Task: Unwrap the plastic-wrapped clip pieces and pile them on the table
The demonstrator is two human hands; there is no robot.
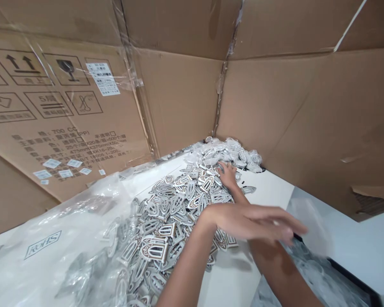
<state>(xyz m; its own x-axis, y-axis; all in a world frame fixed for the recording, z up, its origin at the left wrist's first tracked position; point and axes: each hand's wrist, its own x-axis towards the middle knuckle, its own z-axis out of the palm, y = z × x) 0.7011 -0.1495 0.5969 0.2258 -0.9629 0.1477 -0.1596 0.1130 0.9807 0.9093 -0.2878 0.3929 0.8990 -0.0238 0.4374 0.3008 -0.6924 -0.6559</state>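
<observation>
My left hand (256,221) reaches across above my right forearm, fingers stretched out to the right. A blurred clear plastic bag (313,228) is just beyond its fingertips; they do not look closed on it. Farther back, my right hand (228,174) lies with fingers spread at the far edge of a heap of small grey and white arched window-shaped pieces (177,204), some with brown scroll patterns. Behind its fingertips is a pile of the same pieces in clear bags (225,149). Whether the fingers touch a piece is too small to tell.
Tall cardboard walls (179,98) enclose the white table (277,187) at the back and right. A large clear plastic sheet (67,230) marked ROHS lies at left. Below the right edge stands a black-rimmed bin (352,277) with crumpled clear bags (316,273).
</observation>
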